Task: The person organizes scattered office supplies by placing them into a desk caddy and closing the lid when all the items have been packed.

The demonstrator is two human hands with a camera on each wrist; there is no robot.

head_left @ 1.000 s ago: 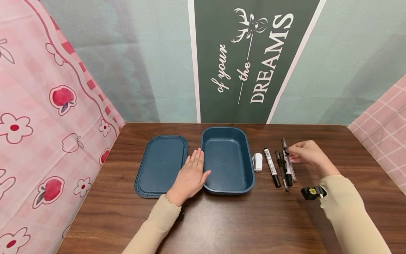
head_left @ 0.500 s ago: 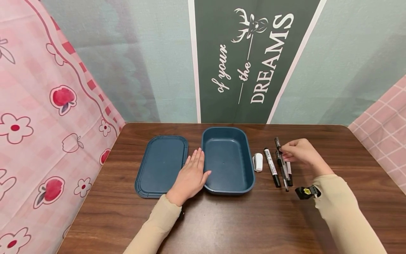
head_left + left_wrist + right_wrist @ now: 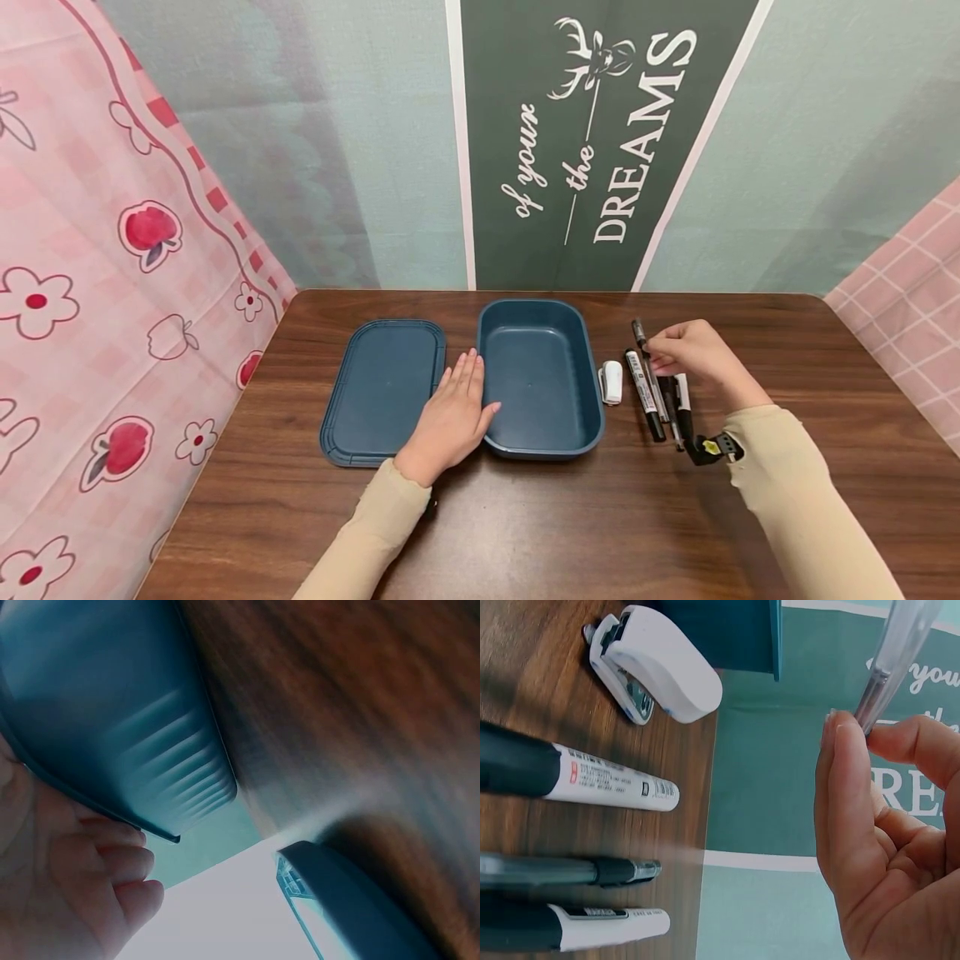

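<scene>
- Pinches clear pen in right hand, near a white-barrelled marker.
- Rests left hand, fingers straight and released, against blue box.

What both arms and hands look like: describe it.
The left hand and right hand wear no gloves. Cream sleeves reach toward both wrists. A black device with a yellow marking sits at the right sleeve's end.

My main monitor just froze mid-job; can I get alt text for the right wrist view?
The right hand pinches a clear pen against a green backdrop. A white stapler and two black-and-white markers with another pen between them lie on the wooden table, near a blue box.
</scene>
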